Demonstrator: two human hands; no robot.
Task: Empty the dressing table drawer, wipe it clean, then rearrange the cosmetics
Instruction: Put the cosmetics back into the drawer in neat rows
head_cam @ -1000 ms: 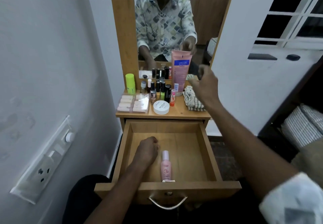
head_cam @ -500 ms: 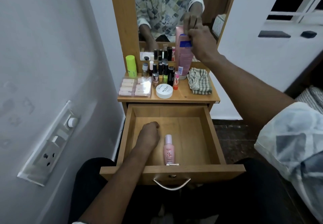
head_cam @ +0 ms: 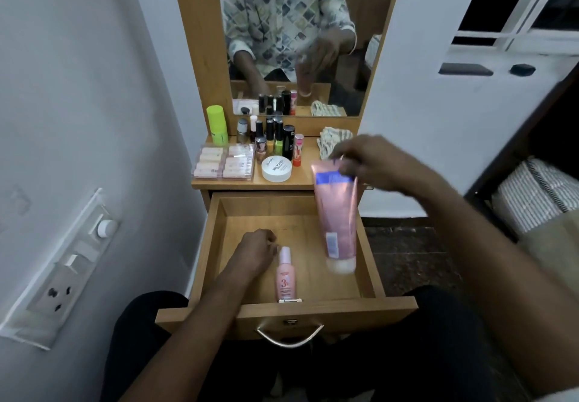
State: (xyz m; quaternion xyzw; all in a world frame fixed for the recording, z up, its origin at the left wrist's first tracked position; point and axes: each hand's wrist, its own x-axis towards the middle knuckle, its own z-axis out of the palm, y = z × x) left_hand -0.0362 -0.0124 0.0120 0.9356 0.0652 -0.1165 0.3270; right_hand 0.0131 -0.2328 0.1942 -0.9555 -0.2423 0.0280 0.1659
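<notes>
The wooden drawer (head_cam: 206,245) of the dressing table is pulled out. A small pink bottle (head_cam: 285,278) lies in it near the front. My left hand (head_cam: 255,249) rests inside the drawer just left of that bottle, fingers curled, holding nothing that I can see. My right hand (head_cam: 372,163) pinches the crimped top of a large pink tube (head_cam: 337,213), which hangs cap down over the drawer's right side. On the table top stand a green bottle (head_cam: 217,125), several nail polish bottles (head_cam: 269,138), a clear box of small bottles (head_cam: 223,163) and a white round tub (head_cam: 277,168).
A striped cloth (head_cam: 332,141) lies at the back right of the table top. The mirror (head_cam: 294,38) rises behind it. A wall with a switch panel (head_cam: 62,267) is close on the left. A white door is on the right, with striped bedding (head_cam: 539,194) beyond.
My right hand lifted the pink tube off the table top and carried it down toward me, over the drawer. My left hand stayed in the drawer.
</notes>
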